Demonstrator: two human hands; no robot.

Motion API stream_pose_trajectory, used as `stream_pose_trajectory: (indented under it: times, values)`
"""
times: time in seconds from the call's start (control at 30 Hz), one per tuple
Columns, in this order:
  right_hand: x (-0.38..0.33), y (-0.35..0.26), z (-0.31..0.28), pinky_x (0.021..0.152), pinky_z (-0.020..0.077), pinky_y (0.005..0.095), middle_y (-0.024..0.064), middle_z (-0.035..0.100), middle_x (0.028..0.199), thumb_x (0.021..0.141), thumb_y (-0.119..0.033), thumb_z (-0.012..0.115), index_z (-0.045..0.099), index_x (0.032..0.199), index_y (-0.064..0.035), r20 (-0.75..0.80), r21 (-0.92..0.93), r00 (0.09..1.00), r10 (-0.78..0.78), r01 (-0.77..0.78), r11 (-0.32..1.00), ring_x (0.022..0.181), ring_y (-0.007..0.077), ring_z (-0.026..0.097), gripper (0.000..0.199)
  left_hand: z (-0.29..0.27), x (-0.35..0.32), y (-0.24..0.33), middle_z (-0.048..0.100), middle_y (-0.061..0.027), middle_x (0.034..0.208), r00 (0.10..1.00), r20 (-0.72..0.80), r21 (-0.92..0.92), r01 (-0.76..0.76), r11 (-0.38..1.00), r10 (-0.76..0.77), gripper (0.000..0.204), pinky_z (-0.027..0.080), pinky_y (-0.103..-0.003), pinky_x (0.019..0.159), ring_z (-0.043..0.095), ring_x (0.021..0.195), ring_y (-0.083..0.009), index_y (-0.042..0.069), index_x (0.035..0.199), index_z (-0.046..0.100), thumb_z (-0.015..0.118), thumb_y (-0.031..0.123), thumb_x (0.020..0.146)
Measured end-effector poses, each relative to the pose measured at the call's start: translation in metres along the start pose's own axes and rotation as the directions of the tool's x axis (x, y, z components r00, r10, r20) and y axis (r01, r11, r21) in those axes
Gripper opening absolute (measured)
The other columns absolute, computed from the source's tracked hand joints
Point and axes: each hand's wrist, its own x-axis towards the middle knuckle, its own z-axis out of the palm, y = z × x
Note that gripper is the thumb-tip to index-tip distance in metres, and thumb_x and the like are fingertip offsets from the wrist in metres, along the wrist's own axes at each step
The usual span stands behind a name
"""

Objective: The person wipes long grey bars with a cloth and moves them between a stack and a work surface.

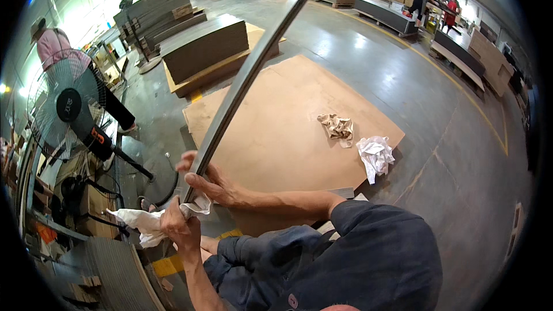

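One long dark panel strip and one white cloth are counted at the hands. Two crumpled wads, one brown paper wad and one white wad, are recorded on one flat brown board. One standing fan is noted.

— What was seen on the floor at the centre?
— A brown board was laid flat, with crumpled brown paper and a crumpled white sheet on it toward three o'clock.
— And at nine o'clock?
— A standing fan was placed there; stacked dark panels were seen at eleven.
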Motion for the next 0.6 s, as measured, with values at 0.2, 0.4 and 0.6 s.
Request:
stream_pose_trajectory:
  times: [0.2, 0.4, 0.6]
  values:
    - [-0.017, 0.010, -0.020, 0.093, 0.0409, 0.0319, 0.0066, 0.058, 0.110, 0.098, -0.027, 0.054, 0.040, 0.128, -0.0052, -0.069, 0.150, 0.991, -0.112, 0.121, 0.981, 0.108, 0.0140, 0.052, 0.040, -0.018, -0.019, -0.016, 0.064, -0.0233, 0.080, 0.976, 0.219, -0.052, -0.002, 0.999, 0.013, 0.032, 0.047, -0.047, 0.064, 0.062, 0.072, -0.0427, -0.005, 0.101, 0.061, 0.062, 0.003, 0.070]
    - [0.038, -0.084, -0.095, 0.085, 0.0454, 0.0348, 0.0158, 0.063, 0.094, 0.102, -0.037, 0.035, 0.026, 0.143, 0.0024, -0.108, -0.142, 0.845, -0.524, 0.509, 0.849, 0.087, 0.0215, 0.060, 0.057, -0.069, -0.119, -0.150, 0.066, -0.0225, 0.085, 0.846, 0.048, 0.009, 0.531, 0.848, -0.530, 0.021, 0.049, -0.039, 0.068, 0.064, 0.074, -0.0394, -0.003, 0.097, 0.065, 0.054, 0.000, 0.080]
    - [0.087, -0.107, -0.168, 0.070, 0.0483, 0.0284, 0.0074, 0.059, 0.076, 0.099, -0.052, 0.038, 0.061, 0.097, -0.0039, -0.173, -0.103, 0.954, -0.244, 0.228, 0.968, 0.073, 0.0153, 0.059, 0.053, -0.092, -0.114, -0.146, 0.066, -0.0153, 0.105, 0.135, -0.209, -0.706, 0.665, 0.244, -0.969, 0.039, 0.055, -0.039, 0.076, 0.065, 0.091, -0.0258, -0.008, 0.108, 0.062, 0.070, 0.022, 0.086]
